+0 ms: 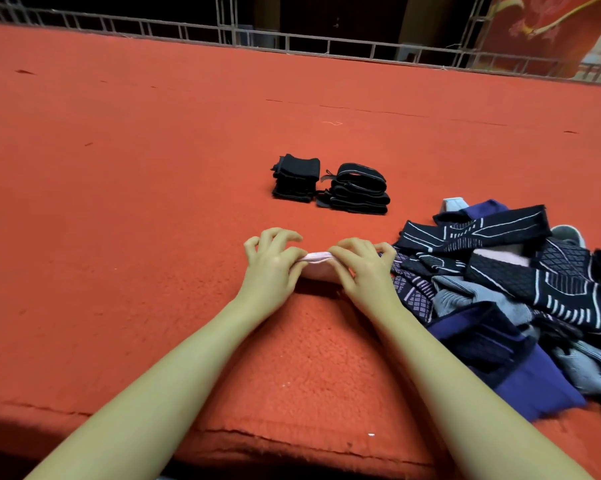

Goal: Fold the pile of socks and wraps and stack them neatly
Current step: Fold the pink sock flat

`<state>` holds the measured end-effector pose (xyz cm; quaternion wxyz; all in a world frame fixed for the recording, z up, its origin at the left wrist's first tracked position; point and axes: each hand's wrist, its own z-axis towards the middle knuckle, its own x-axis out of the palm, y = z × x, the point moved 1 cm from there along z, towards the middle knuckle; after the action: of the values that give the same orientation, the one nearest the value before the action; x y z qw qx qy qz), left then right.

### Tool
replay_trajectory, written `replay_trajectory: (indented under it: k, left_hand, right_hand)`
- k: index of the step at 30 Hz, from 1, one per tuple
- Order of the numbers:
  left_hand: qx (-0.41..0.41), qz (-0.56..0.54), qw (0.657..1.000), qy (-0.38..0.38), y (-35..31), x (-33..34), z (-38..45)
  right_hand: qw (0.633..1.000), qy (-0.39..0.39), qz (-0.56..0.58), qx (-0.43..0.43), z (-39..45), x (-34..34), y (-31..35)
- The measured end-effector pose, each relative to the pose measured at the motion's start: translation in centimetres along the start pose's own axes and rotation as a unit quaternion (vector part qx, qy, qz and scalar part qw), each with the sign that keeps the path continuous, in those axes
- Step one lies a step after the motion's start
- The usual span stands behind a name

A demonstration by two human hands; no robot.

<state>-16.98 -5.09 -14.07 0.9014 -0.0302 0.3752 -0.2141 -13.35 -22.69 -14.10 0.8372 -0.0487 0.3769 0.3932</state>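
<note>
Both hands, our left hand (273, 263) and right hand (365, 268), pinched a pink sock (315, 257) between them on the red tabletop (153, 202), beside the unfolded pile (500, 289); two black folded stacks (330, 185) sat beyond.

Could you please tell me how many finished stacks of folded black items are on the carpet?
2: left stack and right stack, side by side beyond the hands.
</note>
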Motion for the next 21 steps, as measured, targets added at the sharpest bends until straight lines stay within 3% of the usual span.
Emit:
replay_trajectory:
  k: [5, 16, 21]
  left_hand:
    - [0.004, 0.040, 0.999, -0.029, 2.8, 1.2, 2.7]
    - [0.051, 0.119, 0.988, -0.085, 12.0, 6.9, 9.5]
    - [0.068, 0.106, 0.992, 0.004, 14.4, 8.6, 8.9]
  right_hand:
    - [0.999, -0.030, -0.012, 0.024, 3.6, 2.4, -0.8]
    - [0.995, -0.099, -0.032, -0.010, 11.9, 11.6, -5.4]
    - [0.999, 0.004, -0.021, -0.030, 11.4, 13.7, -7.2]
